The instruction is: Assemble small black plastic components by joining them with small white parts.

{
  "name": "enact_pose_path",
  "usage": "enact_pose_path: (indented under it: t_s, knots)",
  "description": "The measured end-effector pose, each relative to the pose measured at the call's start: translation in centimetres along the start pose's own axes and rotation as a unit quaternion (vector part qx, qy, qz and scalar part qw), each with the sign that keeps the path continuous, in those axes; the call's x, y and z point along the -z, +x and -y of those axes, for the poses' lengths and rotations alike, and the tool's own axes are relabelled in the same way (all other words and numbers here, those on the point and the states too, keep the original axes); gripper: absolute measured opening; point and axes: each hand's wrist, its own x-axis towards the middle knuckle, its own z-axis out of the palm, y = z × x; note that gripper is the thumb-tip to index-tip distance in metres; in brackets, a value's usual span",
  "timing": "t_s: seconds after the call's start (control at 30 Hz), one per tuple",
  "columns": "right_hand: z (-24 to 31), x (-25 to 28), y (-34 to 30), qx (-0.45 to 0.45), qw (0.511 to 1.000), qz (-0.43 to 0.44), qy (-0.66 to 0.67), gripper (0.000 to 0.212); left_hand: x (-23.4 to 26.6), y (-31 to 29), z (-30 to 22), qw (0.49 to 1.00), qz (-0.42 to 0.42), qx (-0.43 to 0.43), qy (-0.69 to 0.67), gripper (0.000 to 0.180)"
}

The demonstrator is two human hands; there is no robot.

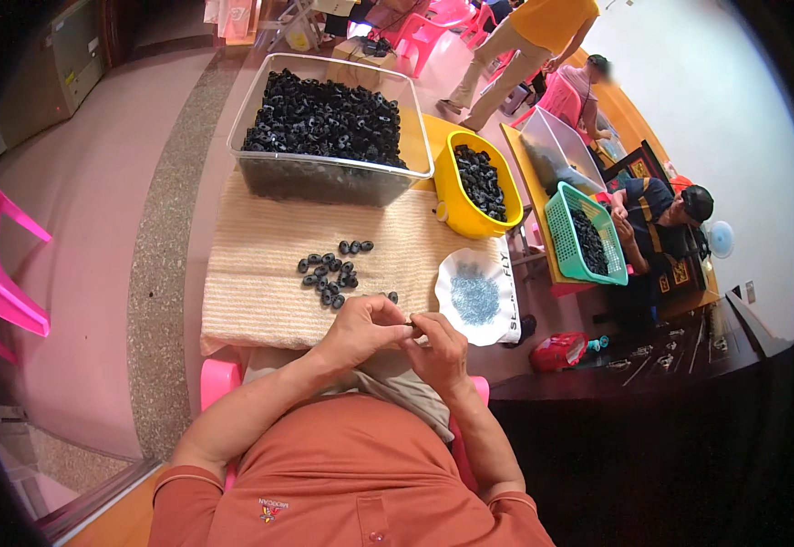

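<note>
My left hand (363,328) and my right hand (440,349) meet at the near edge of the towel-covered table. Both are closed in a pinch, fingertips together around a small dark part (412,324), mostly hidden by the fingers. Just beyond my left hand lies a loose group of small black oval parts (334,273), each with a hollow in its middle. A single black oval part (392,297) rests close to my fingers. To the right of them stands a white scalloped dish (449,273) holding many tiny bluish, clear pieces (475,296).
A large clear bin (333,164) heaped with black parts stands at the table's far side. Beside it is a yellow basket (453,205) of similar parts. A beige striped towel (251,273) covers the table. Rightward, a person (661,214) sits near a green basket (566,237); a pink stool (5,264) stands left.
</note>
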Motion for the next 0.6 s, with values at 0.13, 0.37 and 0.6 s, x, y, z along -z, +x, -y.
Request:
enact_pose_path:
  t_s: [0.13, 0.37, 0.6]
  knots:
    - [0.3, 0.7, 0.3, -0.049, 0.998, 0.029, 0.033, 0.033, -0.1, -0.1, -0.2, 0.999, 0.016, 0.012, -0.043, 0.012]
    - [-0.1, 1.8, 0.3, -0.105, 0.978, 0.071, 0.165, 0.019, 0.0, -0.3, -0.6, 0.997, 0.035, 0.027, -0.057, 0.013]
    - [0.8, 1.6, -0.1, -0.21, 0.939, 0.036, 0.269, 0.01, -0.2, -0.3, -0.4, 0.998, 0.055, -0.001, 0.002, 0.022]
